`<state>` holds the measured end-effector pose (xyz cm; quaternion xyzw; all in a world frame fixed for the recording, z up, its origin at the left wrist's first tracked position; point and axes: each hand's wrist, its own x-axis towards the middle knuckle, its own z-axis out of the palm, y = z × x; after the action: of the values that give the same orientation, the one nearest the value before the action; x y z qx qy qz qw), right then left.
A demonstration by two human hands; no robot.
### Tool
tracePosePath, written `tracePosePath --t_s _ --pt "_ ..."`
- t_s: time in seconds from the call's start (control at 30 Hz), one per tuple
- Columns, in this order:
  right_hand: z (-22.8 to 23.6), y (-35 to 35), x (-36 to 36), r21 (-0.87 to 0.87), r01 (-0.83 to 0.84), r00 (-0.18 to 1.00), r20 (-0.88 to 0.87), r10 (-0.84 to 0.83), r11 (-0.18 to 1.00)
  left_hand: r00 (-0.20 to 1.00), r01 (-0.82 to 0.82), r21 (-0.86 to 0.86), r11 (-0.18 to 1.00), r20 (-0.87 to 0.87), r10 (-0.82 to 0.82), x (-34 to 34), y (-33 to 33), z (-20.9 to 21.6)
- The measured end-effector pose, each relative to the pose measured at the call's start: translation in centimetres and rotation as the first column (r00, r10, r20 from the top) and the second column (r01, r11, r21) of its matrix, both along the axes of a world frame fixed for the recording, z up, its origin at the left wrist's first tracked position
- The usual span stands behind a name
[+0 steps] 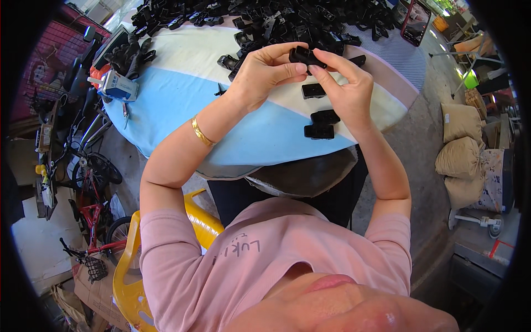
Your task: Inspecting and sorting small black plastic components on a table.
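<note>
Between the fingertips of my left hand (264, 76) and my right hand (349, 88) is a small black plastic part (301, 55), held above the table; its exact kind I cannot make out. Both hands pinch it with thumb and fingers. Just below it, on the striped tablecloth (182, 105), lies a black block-shaped piece (313, 91). Nearer to me are two more such pieces (324, 117), almost touching. Beyond my hands spreads a large heap of black plastic parts (265, 19). A small dark bit (220, 89) rests left of my left wrist.
A blue-and-white box (120, 86) sits at the table's left, beside dark gloves-like items (128, 58). A phone (416, 23) stands at the far right. A yellow chair (130, 271) and a red bicycle (91, 218) are at left. Tan sacks (462, 149) are stacked at right.
</note>
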<state>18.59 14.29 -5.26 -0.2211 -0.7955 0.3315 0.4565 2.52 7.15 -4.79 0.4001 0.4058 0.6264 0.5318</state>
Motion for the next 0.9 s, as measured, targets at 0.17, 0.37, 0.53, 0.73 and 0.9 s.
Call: tracePosePath --t_s 0.17,0.37,0.53,0.73,0.9 --pt "-0.1 0.6 0.2 0.307 -0.055 0.998 0.004 0.057 0.95 0.999 0.042 -0.012 0.999 -0.022 -0.043 0.0 -0.2 0.0" --pt "0.2 -1.4 0.8 0.11 -0.125 0.989 -0.063 0.133 0.986 0.997 0.077 -0.095 0.992 0.012 -0.076 -0.1 -0.1 -0.1" --pt "0.3 3.6 3.3 0.199 0.111 0.991 0.054 -0.124 0.974 0.948 0.047 0.031 0.998 -0.315 -0.035 0.2 -0.5 0.2" --pt "-0.6 8.0 4.9 0.511 0.144 0.901 0.287 -0.326 0.848 0.878 0.038 0.06 0.997 -0.478 -0.005 -0.5 0.7 -0.9" --pt "-1.5 8.6 3.7 0.457 0.046 0.842 0.461 -0.281 0.888 0.556 0.196 0.105 0.975 -0.831 -0.022 0.8 -0.1 -1.2"
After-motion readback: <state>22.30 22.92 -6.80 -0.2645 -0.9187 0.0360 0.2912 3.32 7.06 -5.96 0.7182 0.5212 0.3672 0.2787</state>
